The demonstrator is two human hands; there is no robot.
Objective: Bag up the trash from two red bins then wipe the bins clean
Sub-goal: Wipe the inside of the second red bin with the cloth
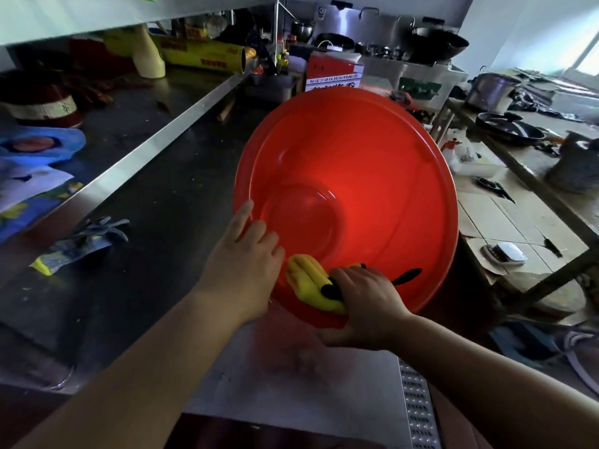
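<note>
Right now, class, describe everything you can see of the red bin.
The bin is a wide, round, shallow tub of glossy red plastic with a flat rim and a circular base. It looks empty and is tilted, opening toward the camera, over the steel counter. The left hand grips its near rim; the right hand holds a yellow cloth against its lower inner wall.

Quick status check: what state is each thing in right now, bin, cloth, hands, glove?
red bin: tilted up, empty inside.
yellow cloth: bunched, pressed against the bin's inner wall.
left hand: grips the bin's near rim.
right hand: grips the cloth.
work glove: lying loose on the steel counter.
</note>
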